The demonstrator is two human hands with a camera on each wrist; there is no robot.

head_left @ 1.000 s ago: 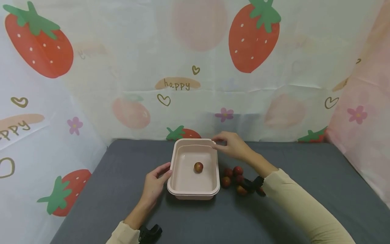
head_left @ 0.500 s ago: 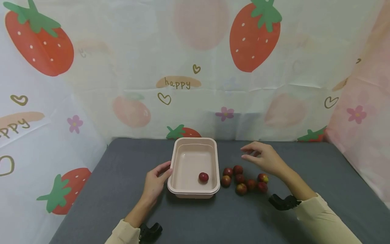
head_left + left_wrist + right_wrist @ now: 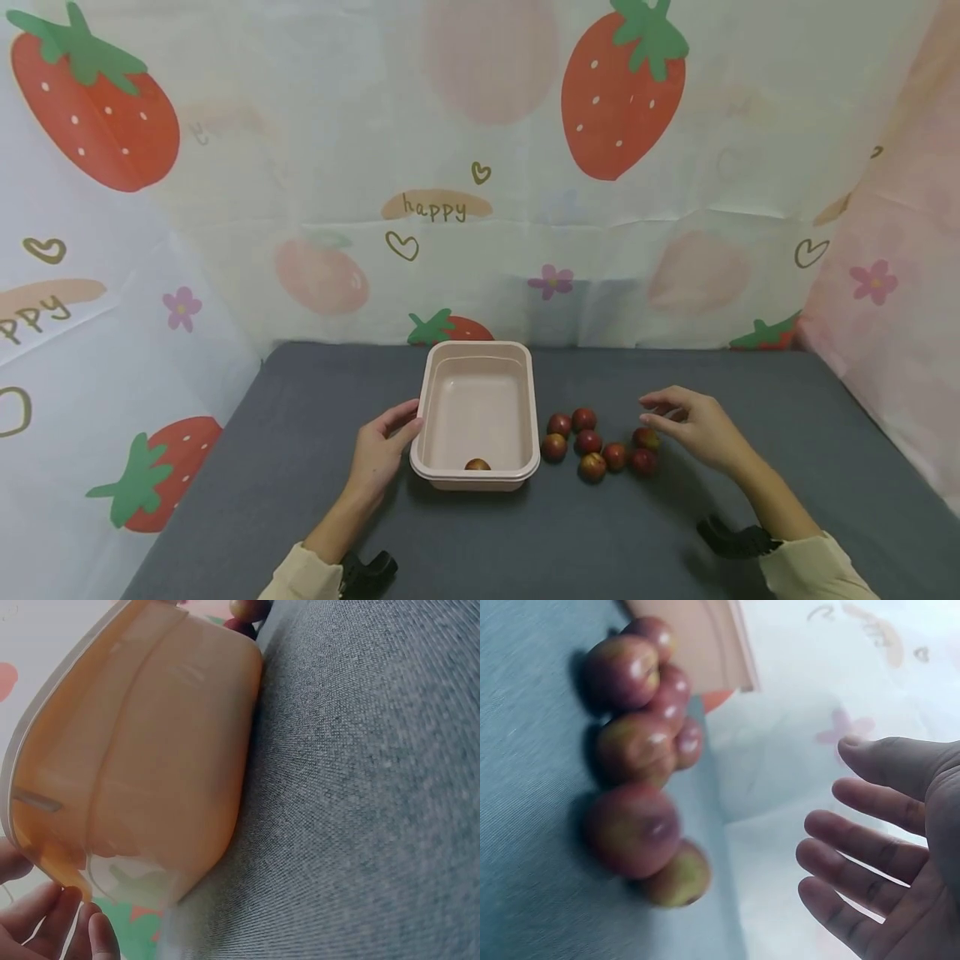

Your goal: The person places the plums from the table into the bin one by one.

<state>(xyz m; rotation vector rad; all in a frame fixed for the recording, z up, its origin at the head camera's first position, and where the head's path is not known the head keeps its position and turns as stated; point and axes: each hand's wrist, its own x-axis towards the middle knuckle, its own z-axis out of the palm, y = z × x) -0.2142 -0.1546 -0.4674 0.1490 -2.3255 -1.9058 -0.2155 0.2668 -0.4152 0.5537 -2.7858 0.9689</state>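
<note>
A pale pink rectangular box (image 3: 480, 400) stands on the grey table, with one small plum (image 3: 477, 464) inside near its front wall. On its left side, my left hand (image 3: 378, 450) holds the rim between thumb and fingers; the left wrist view shows the fingertips (image 3: 71, 896) at the rim's edge. Several reddish plums (image 3: 588, 442) lie in a loose group right of the box. My right hand (image 3: 697, 425) hovers just right of and above the rightmost plums (image 3: 645, 439), fingers loosely extended and holding nothing. In the right wrist view, its palm and separate fingers (image 3: 862, 840) show.
A grey cloth covers the table (image 3: 480, 550). Behind it hangs a white backdrop (image 3: 337, 167) printed with strawberries, close to the box's far end. Black camera mounts (image 3: 738, 537) sit on both wrists.
My right hand has left the box's far right corner and moved right, down to the plums. The plum in the box has rolled to the front wall. My left hand stays put.
</note>
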